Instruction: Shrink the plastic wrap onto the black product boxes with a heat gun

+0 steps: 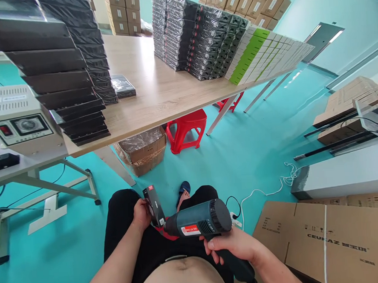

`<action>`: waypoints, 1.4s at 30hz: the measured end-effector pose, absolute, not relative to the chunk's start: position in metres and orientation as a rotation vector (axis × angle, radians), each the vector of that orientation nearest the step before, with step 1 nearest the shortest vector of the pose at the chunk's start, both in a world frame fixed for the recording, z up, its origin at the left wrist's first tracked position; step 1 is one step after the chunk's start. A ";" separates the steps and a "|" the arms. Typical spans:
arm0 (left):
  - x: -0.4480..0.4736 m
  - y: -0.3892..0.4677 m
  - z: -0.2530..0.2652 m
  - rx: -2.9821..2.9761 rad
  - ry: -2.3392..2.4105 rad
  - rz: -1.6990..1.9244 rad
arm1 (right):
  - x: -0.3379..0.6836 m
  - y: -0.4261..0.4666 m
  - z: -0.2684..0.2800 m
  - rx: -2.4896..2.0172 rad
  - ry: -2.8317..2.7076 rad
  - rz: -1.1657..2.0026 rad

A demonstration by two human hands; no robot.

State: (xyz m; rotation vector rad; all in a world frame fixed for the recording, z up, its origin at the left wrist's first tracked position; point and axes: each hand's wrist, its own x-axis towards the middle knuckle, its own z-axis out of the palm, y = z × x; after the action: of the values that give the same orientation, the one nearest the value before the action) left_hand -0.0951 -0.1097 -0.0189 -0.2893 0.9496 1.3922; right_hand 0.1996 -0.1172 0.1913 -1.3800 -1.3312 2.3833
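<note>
My left hand (142,214) grips a slim black box (155,203) with a small red patch at its top corner, held on edge above my lap. In my right hand (227,243) is a dark teal heat gun (197,220) with a red and white label, its fingers wrapped round the handle. The gun's nozzle points left and sits close to the box's lower end; whether they touch I cannot tell. Part of a red stool seat (164,233) shows between my legs.
A wooden table (145,105) ahead bears stacked black boxes (59,72), wrapped stacks (202,42) and white-green boxes (251,56). Beneath stand an open carton (148,154) and a red stool (188,128). Left is a beige control unit (23,121); right, a large carton (329,239) and white cable (275,192).
</note>
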 end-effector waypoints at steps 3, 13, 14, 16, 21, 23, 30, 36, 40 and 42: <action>-0.098 -0.110 -0.011 -0.208 0.878 1.306 | 0.211 -0.118 0.186 -1.398 -1.296 2.396; -0.099 -0.117 0.024 -0.232 0.564 1.005 | 0.158 -0.075 0.169 -1.382 -1.074 2.078; -0.099 -0.118 0.021 -0.249 0.609 1.019 | 0.151 -0.073 0.172 -1.349 -1.095 2.111; -0.101 -0.119 0.016 -0.269 0.691 1.099 | 0.146 -0.071 0.182 -1.266 -1.213 2.238; -0.103 -0.123 0.012 -0.199 0.640 1.246 | 0.176 -0.077 0.195 -1.175 -1.596 2.534; -0.101 -0.122 0.010 -0.188 0.661 1.248 | 0.195 -0.081 0.191 -1.276 -1.469 2.503; -0.106 -0.115 -0.001 -0.342 0.757 1.245 | 0.242 -0.097 0.168 -1.463 -0.892 2.256; -0.109 -0.115 0.007 -0.183 0.382 1.081 | 0.252 -0.107 0.158 -1.365 -0.688 2.332; -0.107 -0.121 0.003 -0.144 0.373 0.966 | 0.240 -0.098 0.147 -1.329 -0.639 2.320; -0.109 -0.132 -0.001 -0.193 0.433 0.995 | 0.233 -0.091 0.144 -1.322 -0.607 2.307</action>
State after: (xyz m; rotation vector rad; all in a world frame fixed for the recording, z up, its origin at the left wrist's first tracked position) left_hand -0.1086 -0.1323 -0.0009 -0.1932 0.4329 0.9945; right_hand 0.2326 -0.0913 0.1436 -1.3222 -0.6069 2.3069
